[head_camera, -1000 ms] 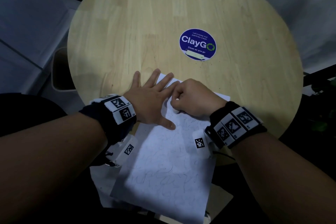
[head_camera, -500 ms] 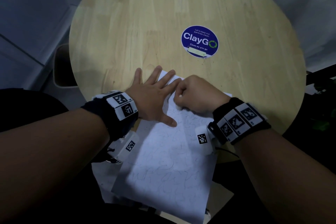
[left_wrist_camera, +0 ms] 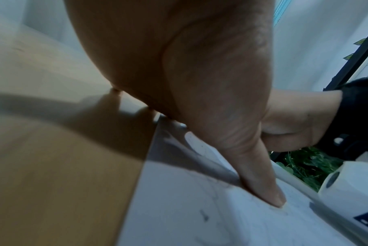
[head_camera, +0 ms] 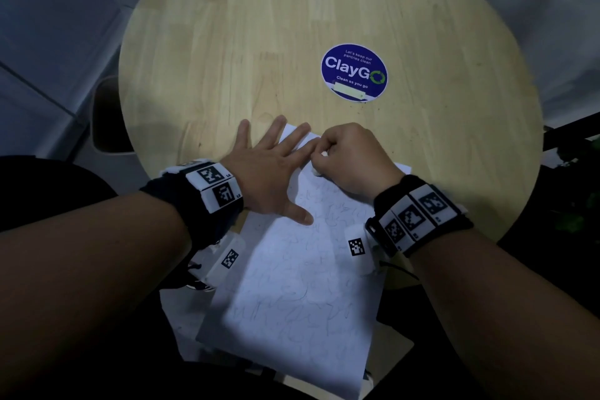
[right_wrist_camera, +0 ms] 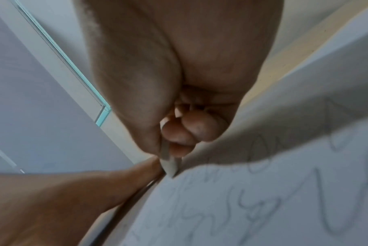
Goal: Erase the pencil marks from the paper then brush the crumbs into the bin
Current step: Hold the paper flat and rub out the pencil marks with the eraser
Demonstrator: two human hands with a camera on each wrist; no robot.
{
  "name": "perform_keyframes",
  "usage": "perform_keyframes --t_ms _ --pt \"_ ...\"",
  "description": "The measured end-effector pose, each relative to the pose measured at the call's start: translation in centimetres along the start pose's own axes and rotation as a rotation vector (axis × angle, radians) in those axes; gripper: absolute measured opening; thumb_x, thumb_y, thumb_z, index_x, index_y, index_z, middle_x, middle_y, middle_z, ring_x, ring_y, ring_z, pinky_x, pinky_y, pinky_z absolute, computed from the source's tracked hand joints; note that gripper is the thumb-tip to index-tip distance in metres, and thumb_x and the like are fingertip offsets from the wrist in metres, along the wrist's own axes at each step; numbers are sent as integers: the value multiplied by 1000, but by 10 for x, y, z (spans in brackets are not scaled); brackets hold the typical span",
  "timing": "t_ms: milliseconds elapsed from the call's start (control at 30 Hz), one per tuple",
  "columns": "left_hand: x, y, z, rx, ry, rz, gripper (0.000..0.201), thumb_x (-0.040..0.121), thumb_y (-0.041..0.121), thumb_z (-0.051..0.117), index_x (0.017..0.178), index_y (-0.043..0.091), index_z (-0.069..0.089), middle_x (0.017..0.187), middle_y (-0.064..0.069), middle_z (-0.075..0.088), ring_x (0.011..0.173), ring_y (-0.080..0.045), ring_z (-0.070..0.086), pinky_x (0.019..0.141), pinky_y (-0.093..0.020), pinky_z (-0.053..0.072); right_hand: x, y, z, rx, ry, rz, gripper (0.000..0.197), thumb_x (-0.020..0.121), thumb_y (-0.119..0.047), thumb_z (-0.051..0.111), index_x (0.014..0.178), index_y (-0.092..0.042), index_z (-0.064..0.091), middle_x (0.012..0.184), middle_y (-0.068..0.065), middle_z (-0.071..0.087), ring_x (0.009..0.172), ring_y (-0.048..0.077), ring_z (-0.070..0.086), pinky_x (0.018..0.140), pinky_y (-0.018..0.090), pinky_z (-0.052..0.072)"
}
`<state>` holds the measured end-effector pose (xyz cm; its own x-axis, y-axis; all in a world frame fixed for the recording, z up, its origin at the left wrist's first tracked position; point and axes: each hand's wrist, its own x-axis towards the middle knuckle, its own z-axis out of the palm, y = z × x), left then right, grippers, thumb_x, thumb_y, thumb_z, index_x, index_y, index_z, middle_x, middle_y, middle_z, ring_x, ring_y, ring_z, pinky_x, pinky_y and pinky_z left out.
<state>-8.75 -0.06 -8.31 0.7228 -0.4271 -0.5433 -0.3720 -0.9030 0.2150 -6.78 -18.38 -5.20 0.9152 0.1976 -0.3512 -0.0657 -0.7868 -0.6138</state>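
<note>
The paper (head_camera: 292,286) is lying at the table's (head_camera: 292,10) six o'clock edge, still scribbled. The right hand (head_camera: 352,159), clamped on the eraser (right_wrist_camera: 168,164), is inching toward twelve o'clock; the left hand (head_camera: 269,169) is staying flat, fingers apart, pinning it. Erasing is barely begun.

A round, light-wood table (head_camera: 246,29) bearing a blue "ClayGo" sticker (head_camera: 354,72) stands in a dim room, pale grey wall panels (head_camera: 48,26) to its left, a beige chair seat (head_camera: 105,117) tucked beside it, green foliage (head_camera: 581,204) at right
</note>
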Motion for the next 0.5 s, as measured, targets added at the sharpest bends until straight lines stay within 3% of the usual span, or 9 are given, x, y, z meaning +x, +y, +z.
perform_keyframes --t_ms 100,167,267,300,400,433,500 --pt "1 -1 2 13 12 6 138 62 105 48 160 43 -27 169 11 -35 154 -28 -37 116 -77 -15 -7 -3 -5 0 -235 41 16 89 -3 68 75 -7 76 58 -1 71 40 6 54 42 21 42" --pt "2 -1 2 13 14 3 138 62 105 48 160 43 -27 169 12 -35 154 -27 -37 117 -77 -15 -5 -1 -4 -1 -164 30 17 90 -6 68 76 -10 77 59 -4 71 44 6 59 44 23 45" --pt "2 -1 3 26 12 -7 138 64 105 47 159 42 -30 168 12 -37 154 -27 -37 117 -77 -13 2 3 -4 -35 104 17 16 91 -19 73 76 -17 75 62 -7 68 54 7 61 53 24 46" --pt "2 -1 3 28 11 -7 138 64 105 46 158 41 -30 168 12 -37 154 -27 -37 117 -77 -13 2 3 -5 -30 76 22 15 91 -18 72 76 -17 75 63 -6 69 53 7 61 52 23 45" --pt "2 -2 3 21 17 4 138 63 106 46 159 42 -30 168 12 -36 154 -28 -37 117 -77 -14 -8 -3 -4 -22 -248 47 16 89 -7 67 77 -9 76 65 4 74 42 10 56 45 23 43" --pt "2 -2 3 17 17 7 138 63 106 46 159 42 -29 168 11 -36 154 -28 -37 117 -77 -14 -10 -4 -3 -20 -271 40 17 89 -5 66 76 -8 76 64 3 74 41 9 55 44 23 43" --pt "2 -1 2 14 20 4 137 63 105 47 159 42 -28 169 12 -35 154 -27 -37 117 -77 -14 -5 -1 0 -6 -110 15 17 90 -8 68 75 -11 76 62 -3 72 46 6 60 47 22 45"
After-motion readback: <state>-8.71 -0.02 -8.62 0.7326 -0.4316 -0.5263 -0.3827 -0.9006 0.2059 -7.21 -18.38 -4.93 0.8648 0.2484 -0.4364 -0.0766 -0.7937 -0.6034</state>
